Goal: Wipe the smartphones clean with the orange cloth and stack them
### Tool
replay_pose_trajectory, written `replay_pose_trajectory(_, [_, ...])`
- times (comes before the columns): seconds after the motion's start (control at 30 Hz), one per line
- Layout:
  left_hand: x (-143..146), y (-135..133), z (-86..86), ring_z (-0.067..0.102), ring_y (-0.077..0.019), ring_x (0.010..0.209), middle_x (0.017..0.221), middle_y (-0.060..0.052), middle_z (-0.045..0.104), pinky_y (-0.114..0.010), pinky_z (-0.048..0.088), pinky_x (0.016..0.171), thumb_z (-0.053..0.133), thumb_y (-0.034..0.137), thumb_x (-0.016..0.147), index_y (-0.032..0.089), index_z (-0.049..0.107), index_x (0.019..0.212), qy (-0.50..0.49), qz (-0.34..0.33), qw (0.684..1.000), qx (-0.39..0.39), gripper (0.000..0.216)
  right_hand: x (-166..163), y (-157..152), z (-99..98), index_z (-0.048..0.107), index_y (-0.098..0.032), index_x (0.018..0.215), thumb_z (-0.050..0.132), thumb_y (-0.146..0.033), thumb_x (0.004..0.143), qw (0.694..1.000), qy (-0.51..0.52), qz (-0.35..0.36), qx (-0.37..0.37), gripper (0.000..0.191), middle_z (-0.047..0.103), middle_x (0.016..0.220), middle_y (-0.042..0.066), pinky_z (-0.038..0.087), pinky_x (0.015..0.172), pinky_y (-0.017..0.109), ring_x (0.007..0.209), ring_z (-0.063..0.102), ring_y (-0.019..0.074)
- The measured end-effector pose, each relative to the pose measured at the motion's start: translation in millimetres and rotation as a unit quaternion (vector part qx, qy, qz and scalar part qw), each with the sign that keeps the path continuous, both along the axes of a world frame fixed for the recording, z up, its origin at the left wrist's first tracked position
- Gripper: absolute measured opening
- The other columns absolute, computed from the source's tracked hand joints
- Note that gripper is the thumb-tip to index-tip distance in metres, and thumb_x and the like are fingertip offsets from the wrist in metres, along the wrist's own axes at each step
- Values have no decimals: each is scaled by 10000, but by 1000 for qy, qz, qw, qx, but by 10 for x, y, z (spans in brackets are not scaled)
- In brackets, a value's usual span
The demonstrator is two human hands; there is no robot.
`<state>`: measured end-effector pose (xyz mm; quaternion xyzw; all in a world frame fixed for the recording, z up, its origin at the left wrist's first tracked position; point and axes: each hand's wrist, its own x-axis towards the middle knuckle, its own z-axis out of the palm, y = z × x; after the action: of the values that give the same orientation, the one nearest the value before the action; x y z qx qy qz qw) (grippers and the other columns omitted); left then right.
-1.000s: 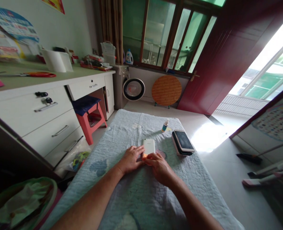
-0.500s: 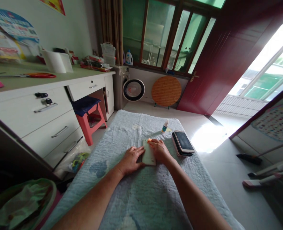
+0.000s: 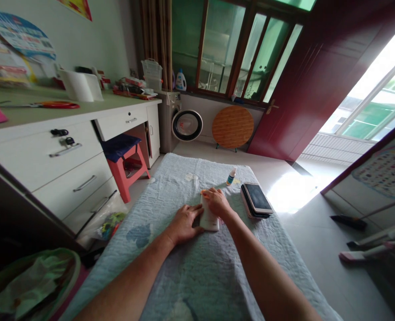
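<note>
A white phone (image 3: 209, 220) lies flat on the quilted cover, its back seemingly facing up. Along its left edge, my left hand (image 3: 185, 223) steadies it, with the thumb at the near corner and the fingers at the side. My right hand (image 3: 219, 203) is over the far part of the phone, its fingers closed on a small orange piece (image 3: 203, 192), perhaps a cloth, pressed to the surface. Most of that piece is hidden under the fingers. Beyond them stands a small spray bottle (image 3: 231, 177) with a white top. A stack of phones (image 3: 257, 198) sits to the right.
The pale blue quilted cover (image 3: 173, 178) drapes the table. On the left are a white desk (image 3: 77, 169), a red stool (image 3: 125, 178) and a bin (image 3: 73, 267). A washing machine (image 3: 168, 116) with its door ajar and a round wooden tabletop (image 3: 233, 127) are at the back.
My right hand has moved left across the top of the phone with the orange piece, covering more of it. The left hand stays at the phone's edge.
</note>
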<state>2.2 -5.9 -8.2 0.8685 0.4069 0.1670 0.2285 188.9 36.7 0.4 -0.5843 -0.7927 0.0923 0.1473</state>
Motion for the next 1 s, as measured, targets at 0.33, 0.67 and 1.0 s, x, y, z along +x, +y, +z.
replay_pose_trajectory(0.33, [4,-2,-14,478,-282,1182,1436,-40,479,-388,370,1040,695,355,701,224,543,1312,-2,3,1000,-5,643,216,-255,-111,689,-154,1029,409,-113,867,996,9,-92,9,326,607,902,97,374,760,240,841,526,174])
replay_pose_trajectory(0.67, [20,-20,-4,496,-278,1183,1419,-34,500,-404,369,1047,665,356,725,246,558,1298,10,13,1000,7,594,56,-949,25,671,-186,954,433,-89,842,995,18,-97,-5,280,601,902,76,391,778,236,846,539,169])
replay_pose_trajectory(1.0, [31,-32,-10,491,-274,1197,1422,-46,497,-394,366,1046,668,384,735,231,547,1302,15,18,1000,21,599,-23,-1358,30,653,-219,924,428,-72,845,994,25,-104,-8,280,604,911,52,383,792,227,871,536,167])
